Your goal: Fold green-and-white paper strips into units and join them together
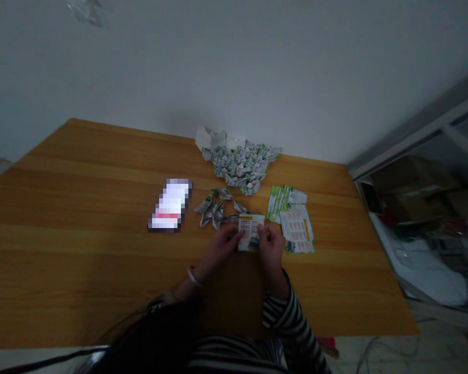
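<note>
The printed sheet [250, 232] is lying with its long axis running away from the person, its yellow-banded end pointing toward the wall and leaning slightly right. It is positioned over the near half of the counter, between both hands; contact with the counter cannot be determined. The left hand [224, 246], carrying a pale bangle [194, 277] at the wrist, is pinching the sheet's left edge, and its grip is pressed closed. The right hand [271, 244], emerging from a striped sleeve [284, 311], is pinching the right edge in the same manner.

The counter [81, 208] is wooden, with its grain running left to right. Proceeding rightward, a phone [170, 204] is lying with its lit screen pixelated, and small folded paper pieces [217, 206] are lying just beyond the sheet. Farther back, a heap of folded paper [242, 166] is resting near the far edge, with white paper [210, 137] bunched behind it. Printed leaflets [290, 218] are stacked just beside the right hand. A white wall [234, 67] is standing behind the counter, and cardboard boxes [413, 189] are sitting beyond a pale frame [444, 119] on the right.

The sheet is displaying pale panels of small red print, with a dark patch at its near end.
</note>
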Demonstrator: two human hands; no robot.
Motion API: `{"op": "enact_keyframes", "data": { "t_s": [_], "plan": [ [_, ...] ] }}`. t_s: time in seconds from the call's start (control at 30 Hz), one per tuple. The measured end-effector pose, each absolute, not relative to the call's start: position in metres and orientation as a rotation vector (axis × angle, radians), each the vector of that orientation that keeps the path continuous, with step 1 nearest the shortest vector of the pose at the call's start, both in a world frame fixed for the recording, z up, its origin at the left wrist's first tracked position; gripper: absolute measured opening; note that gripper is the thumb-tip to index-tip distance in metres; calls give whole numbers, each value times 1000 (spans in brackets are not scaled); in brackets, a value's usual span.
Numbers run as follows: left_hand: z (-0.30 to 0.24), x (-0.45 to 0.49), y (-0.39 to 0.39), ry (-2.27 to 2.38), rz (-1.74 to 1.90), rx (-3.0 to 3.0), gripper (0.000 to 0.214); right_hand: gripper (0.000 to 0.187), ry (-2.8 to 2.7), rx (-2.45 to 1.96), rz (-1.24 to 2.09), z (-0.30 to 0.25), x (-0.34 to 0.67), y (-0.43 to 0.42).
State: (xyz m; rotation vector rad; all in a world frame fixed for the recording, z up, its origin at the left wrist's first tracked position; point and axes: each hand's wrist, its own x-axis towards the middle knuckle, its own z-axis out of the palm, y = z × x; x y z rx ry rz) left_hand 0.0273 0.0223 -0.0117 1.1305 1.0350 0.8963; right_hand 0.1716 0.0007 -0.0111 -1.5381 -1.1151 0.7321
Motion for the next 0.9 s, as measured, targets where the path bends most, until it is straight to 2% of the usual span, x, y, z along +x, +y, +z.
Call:
{"op": "enact_keyframes", "data": {
  "t_s": [0.13,0.23,0.3,0.5,0.57,0.7,0.9],
  "plan": [
    [-7,27,21,987,919,1057,34,38,-990,-1482,796,-16,169,2],
    [-1,24,19,900,859,997,66,35,-923,-1432,883,-17,169,3],
    [2,21,19,922,842,978,77,26,-912,-1363,970,-15,171,4],
    [8,10,25,932,895,913,80,33,-1267,-1213,1064,-4,190,4],
    [8,8,26,914,915,920,72,36,-1414,-1192,1081,-3,195,3],
    [6,5,26,921,1025,991,35,39,-1322,-1244,1012,-6,195,1],
    [1,1,25,930,1051,1320,24,34,-1197,-1274,990,-11,189,-1]
  ]
}}
